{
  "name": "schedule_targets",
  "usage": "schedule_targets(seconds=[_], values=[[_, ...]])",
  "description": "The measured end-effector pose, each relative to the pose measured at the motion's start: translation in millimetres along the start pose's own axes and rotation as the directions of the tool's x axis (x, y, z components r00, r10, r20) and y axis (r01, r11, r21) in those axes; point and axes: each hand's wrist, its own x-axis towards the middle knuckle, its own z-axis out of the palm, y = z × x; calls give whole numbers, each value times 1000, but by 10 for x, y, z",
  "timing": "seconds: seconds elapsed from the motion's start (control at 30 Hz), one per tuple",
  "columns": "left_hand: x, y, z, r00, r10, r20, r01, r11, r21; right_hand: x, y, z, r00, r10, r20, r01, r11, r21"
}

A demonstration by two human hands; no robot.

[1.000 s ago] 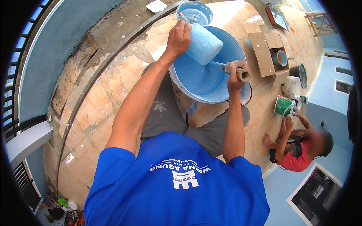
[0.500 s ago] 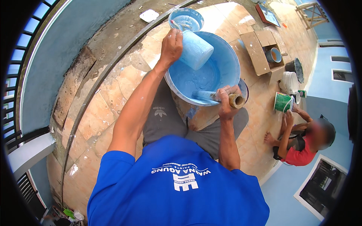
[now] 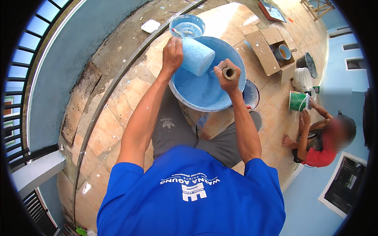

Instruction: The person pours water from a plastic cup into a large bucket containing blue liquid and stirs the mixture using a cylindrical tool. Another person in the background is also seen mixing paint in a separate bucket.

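Note:
A wide blue basin [image 3: 201,96] of blue paint sits between my legs. My left hand [image 3: 172,54] is closed on a light blue cylindrical container [image 3: 199,55], held tilted over the basin's upper left. My right hand [image 3: 228,80] grips a round stick [image 3: 229,72], its hollow-looking end pointing up at me and its paint-coated length running down into the basin, partly hidden by my fist. A smaller blue tub [image 3: 185,23] with paint and a brush stands beyond the container. A dark blue round vessel [image 3: 250,96] is partly hidden behind my right forearm.
A co-worker [image 3: 323,149] in red squats at right, holding a green pail [image 3: 298,101]. Nearby are a white bucket [image 3: 302,78], a grey bucket [image 3: 309,63] and a cardboard box [image 3: 263,53] with a tin inside. A metal bar [image 3: 110,90] curves along the tiled floor at left.
My left hand with the container and my right hand with the stick have moved left in the view. The stick's end is now turned more upright. The co-worker's green pail has shifted slightly.

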Motion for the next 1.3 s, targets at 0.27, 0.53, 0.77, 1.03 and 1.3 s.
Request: schedule_targets(seconds=[0.27,0.53,0.77,1.03,1.3], values=[[-29,-2,-21,1000,-11,14,10,999,37,-609,-310,-70,990,88,-113,-78,993,87],[14,47,-9,1000,-6,27,6,1000,-4,-757,-637,189,955,276,-109,-243,937,250],[-16,100,-28,1000,-16,27,16,1000,20,-293,-860,144,936,203,-289,-45,881,471],[0,105,-51,999,2,39,-2,1000,10,39,-283,58,957,-74,-281,107,988,107],[-31,72,-34,1000,6,25,-6,1000,-2,-481,-285,182,996,52,-70,-51,998,27]])
